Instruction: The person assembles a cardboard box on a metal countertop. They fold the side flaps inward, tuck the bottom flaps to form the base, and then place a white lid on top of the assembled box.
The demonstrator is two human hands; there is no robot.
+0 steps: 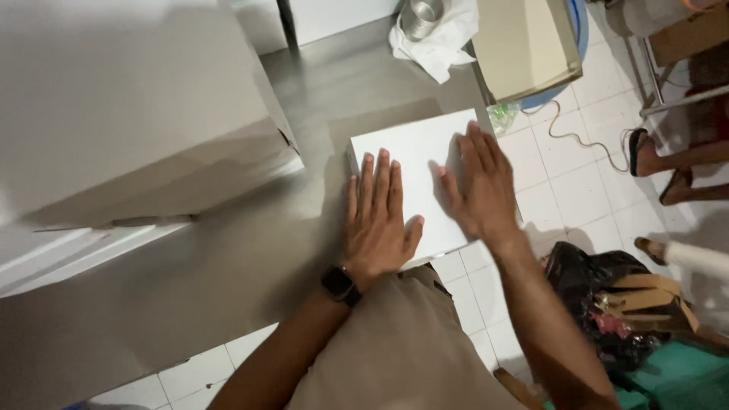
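A flat white box or folded white sheet point(414, 144) lies at the near edge of a steel table point(228, 266). My left hand point(377, 220) rests flat on its left part, fingers spread and pointing away from me, with a black watch point(339, 285) on the wrist. My right hand point(481, 186) lies flat on its right part, fingers together. Neither hand grips anything.
A large white box point(129, 114) stands on the table at the left. At the back are a metal cup point(421, 15) on a crumpled white cloth point(440, 45) and a beige box point(524, 45). White floor tiles, a cable, a black bag point(592, 288) and other people's sandalled feet point(653, 156) are at the right.
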